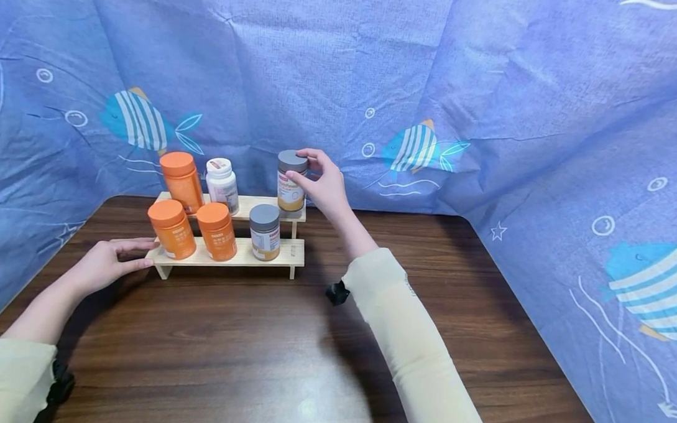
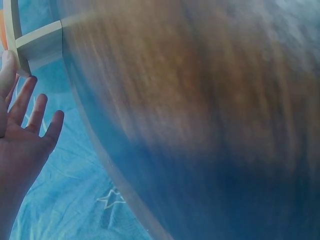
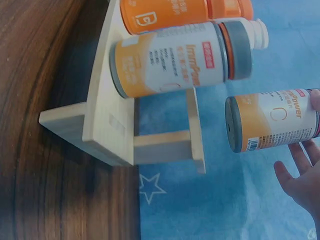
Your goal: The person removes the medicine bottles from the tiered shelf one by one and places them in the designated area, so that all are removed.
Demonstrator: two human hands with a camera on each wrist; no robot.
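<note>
My right hand point(image 1: 327, 185) grips a grey-lidded supplement jar point(image 1: 291, 188) near its lid. The right wrist view shows a gap between this jar's base point(image 3: 233, 124) and the upper tier point(image 3: 195, 125), so it hangs above the right end. At the left end of the two-tier wooden rack point(image 1: 242, 258), my left hand point(image 1: 102, 267) pinches the lower board with thumb and forefinger; its other fingers point(image 2: 37, 114) are spread. On the lower tier stand two orange jars point(image 1: 172, 230) and a second grey-lidded jar point(image 1: 265, 234).
An orange jar point(image 1: 182, 184) and a white bottle point(image 1: 222, 185) stand on the upper tier. The rack stands at the back left of a dark wooden table point(image 1: 244, 345). Blue fish-print cloth point(image 1: 321, 68) hangs close behind and along both sides.
</note>
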